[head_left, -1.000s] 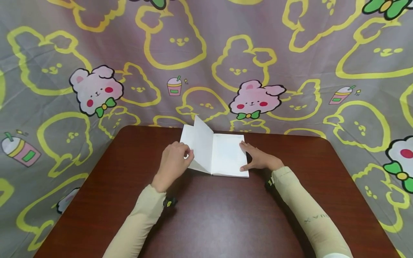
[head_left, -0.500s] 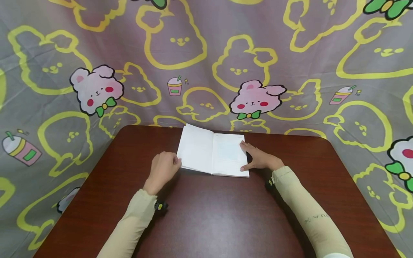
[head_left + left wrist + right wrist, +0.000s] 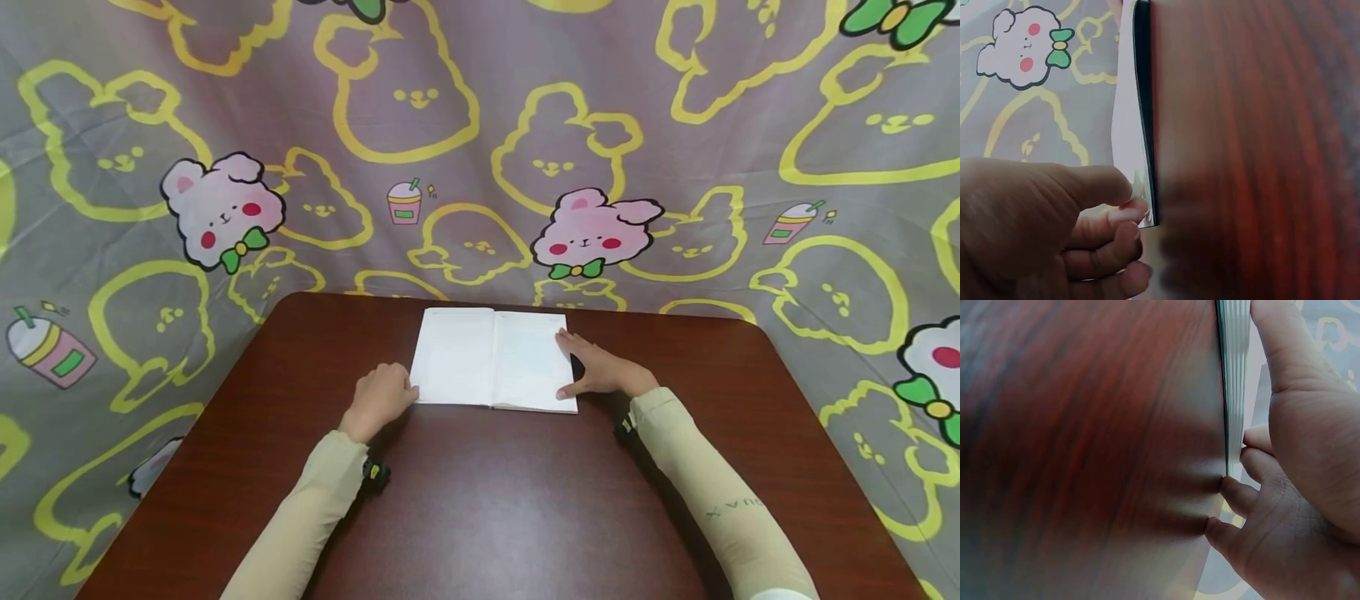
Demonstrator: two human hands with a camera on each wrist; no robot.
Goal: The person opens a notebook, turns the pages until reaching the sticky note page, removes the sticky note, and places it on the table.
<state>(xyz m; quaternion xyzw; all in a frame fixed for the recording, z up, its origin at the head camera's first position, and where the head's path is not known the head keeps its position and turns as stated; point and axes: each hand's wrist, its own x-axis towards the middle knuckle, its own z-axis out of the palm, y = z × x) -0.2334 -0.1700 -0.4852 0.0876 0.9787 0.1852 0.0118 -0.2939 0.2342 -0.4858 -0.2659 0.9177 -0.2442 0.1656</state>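
A notebook (image 3: 453, 354) lies open on the table, both white pages flat, its spine crease running away from me. My left hand (image 3: 380, 398) is at the near left corner with its fingers bent. In the left wrist view its thumb and index finger pinch the page edge (image 3: 1129, 125) just above the dark cover (image 3: 1145, 81). On the right side, my right hand (image 3: 603, 367) has its thumb and fingers spread, resting on the right page (image 3: 531, 358). The right wrist view shows the thick page block (image 3: 1234, 369) beside the thumb, with lower fingertips (image 3: 1230, 486) by the cover edge.
The dark reddish-brown table (image 3: 495, 508) has rounded far corners. A grey curtain (image 3: 450, 83) with yellow outlines and bunny prints hangs close behind and beside it. A dark wrist device (image 3: 375, 473) sits on the left wrist.
The lifted left page has swung over to the left and now lies flat. My left hand has moved left and slightly toward me with it. The right hand has stayed in place.
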